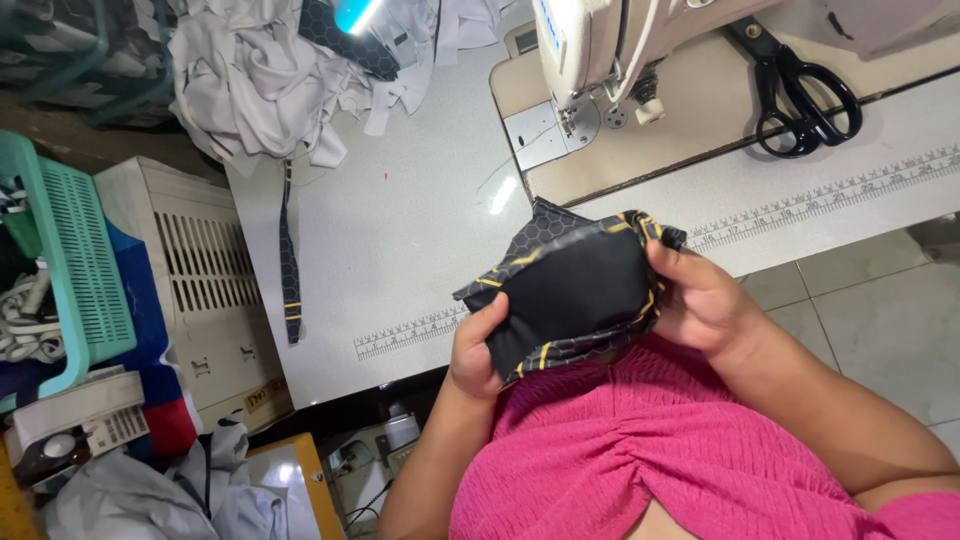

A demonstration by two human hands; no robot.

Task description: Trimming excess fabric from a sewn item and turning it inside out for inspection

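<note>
A black fabric piece (570, 290) with a honeycomb pattern and yellow stripes is held up between both hands over the near edge of the sewing table (400, 230). My left hand (475, 350) grips its lower left corner. My right hand (700, 300) pinches its right edge, thumb on top. The piece is folded and bunched, close to my chest. A narrow black strip (289, 260) with yellow marks lies flat on the table to the left.
A white sewing machine (600, 50) stands at the back, black scissors (800, 90) beside it on the right. A heap of white cloth (260, 80) lies at the table's far left. A teal basket (70, 260) and white crate (200, 270) stand on the left floor.
</note>
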